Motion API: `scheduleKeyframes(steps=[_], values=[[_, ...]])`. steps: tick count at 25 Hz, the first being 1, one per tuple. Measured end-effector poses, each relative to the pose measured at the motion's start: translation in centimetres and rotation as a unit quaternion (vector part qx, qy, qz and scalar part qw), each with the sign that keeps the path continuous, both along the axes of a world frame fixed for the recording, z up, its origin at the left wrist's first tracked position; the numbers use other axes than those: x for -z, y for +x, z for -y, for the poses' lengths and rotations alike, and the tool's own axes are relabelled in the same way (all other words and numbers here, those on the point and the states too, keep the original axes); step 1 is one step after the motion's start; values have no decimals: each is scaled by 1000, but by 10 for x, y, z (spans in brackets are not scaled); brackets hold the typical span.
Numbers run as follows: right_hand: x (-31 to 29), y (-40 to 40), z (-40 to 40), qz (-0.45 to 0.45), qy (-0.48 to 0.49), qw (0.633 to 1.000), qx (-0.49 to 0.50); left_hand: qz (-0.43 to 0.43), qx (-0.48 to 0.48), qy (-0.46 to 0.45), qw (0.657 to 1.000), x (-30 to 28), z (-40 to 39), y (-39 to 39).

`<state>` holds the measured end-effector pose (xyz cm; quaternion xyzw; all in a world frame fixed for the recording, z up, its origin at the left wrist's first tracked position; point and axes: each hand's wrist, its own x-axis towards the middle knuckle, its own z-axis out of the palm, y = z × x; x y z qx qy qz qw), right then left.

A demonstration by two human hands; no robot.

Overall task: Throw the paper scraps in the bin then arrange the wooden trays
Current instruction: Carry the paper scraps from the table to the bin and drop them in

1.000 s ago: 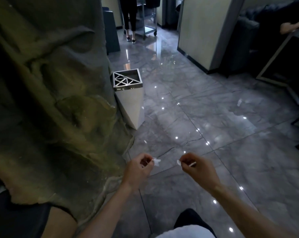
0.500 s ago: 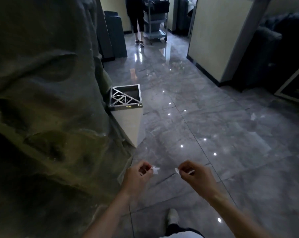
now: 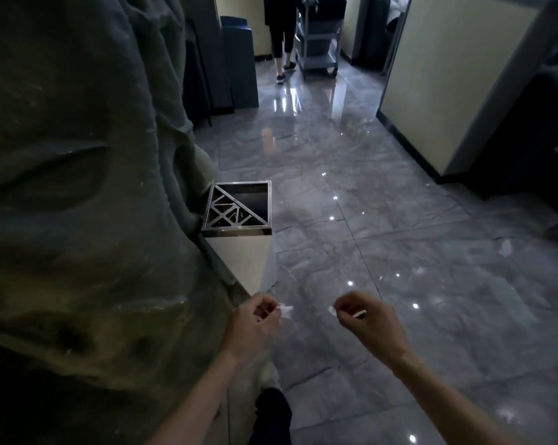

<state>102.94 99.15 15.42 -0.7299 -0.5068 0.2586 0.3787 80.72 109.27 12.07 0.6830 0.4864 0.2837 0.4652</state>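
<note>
White paper scraps are pinched in both your hands: your left hand [image 3: 255, 322] closed on one scrap [image 3: 285, 309], your right hand [image 3: 365, 319] on another [image 3: 332, 309]. The bin [image 3: 239, 232], its open top part-covered by a metal lattice, stands just ahead beside a rough rock-like column [image 3: 78, 187]. Nothing looks binned yet; more scraps [image 3: 505, 247] lie on the grey tiles. No wooden trays show. No writing is readable.

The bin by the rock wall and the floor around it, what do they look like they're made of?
Bin: pale smooth body, shiny mirror-like lattice top, probably polished steel. Floor: glossy grey veined tiles, marble or porcelain, with sharp light reflections and visible joints. Rock wall: rough, matte, likely moulded artificial stone.
</note>
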Motion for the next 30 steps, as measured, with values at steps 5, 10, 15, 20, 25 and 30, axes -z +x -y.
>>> scheduleKeyframes(steps=[5, 10, 15, 20, 25, 30], values=[[5, 22, -107, -3, 10, 1000, -8, 8, -7, -9, 1000, 10, -104, 23], [3, 33, -205, 2, 0, 1000, -18, -7, -7, -17, 1000, 4, -198, 43], [6, 52, -285, 10, -1, 1000, -24, -25, 8, -25, 999, 0, -275, 58], [16, 74, -355, 15, -10, 998, -52, -40, -16, -30, 999, 10, -330, 77], [28, 104, -441, 9, -21, 994, -107, -43, -71, -43, 996, 21, -383, 101], [34, 136, -547, 16, -20, 977, -213, -52, -169, -60, 982, 21, -431, 136]])
